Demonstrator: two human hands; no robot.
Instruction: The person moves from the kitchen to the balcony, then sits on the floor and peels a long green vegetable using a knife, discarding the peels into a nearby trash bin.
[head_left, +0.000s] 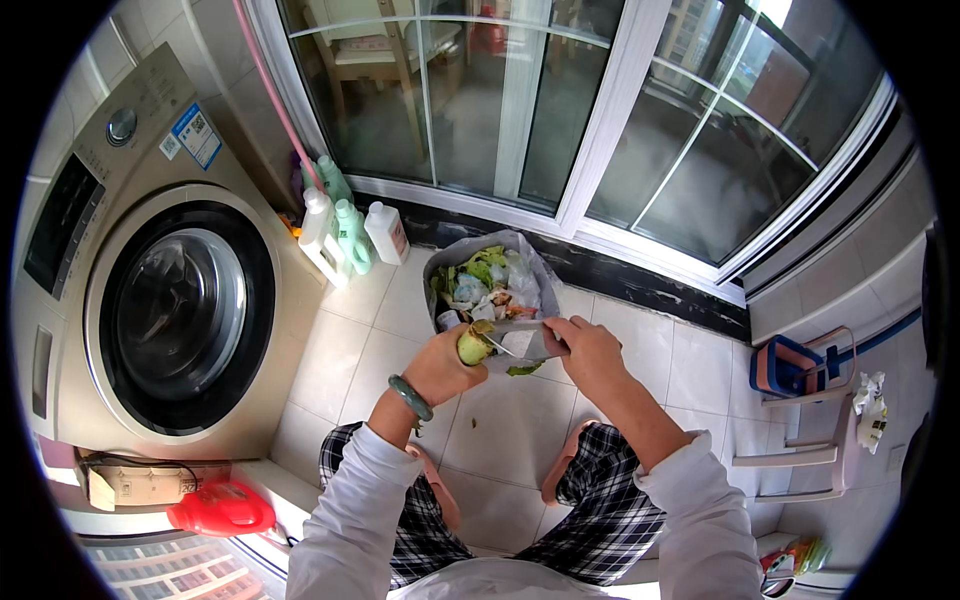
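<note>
My left hand (444, 367), with a green bangle at the wrist, grips a pale green vegetable stem (474, 346). Its cut top points away from me. My right hand (589, 352) holds a wide-bladed kitchen knife (525, 339), whose blade reaches left to the stem; whether its edge is in the stem cannot be told. Both hands are over the near rim of a waste bin lined with a grey plastic bag (551, 289). Inside the bin lie green leaves (484, 262), clear plastic bags and other scraps. A green leaf (525, 369) shows below the blade.
A washing machine (277, 360) stands at the left, with several detergent bottles (322, 229) beside it. Behind the bin is a glass sliding door (577, 202). A red jug (225, 508) lies lower left. At the right are a stool (840, 450) and a blue and pink bucket (776, 367).
</note>
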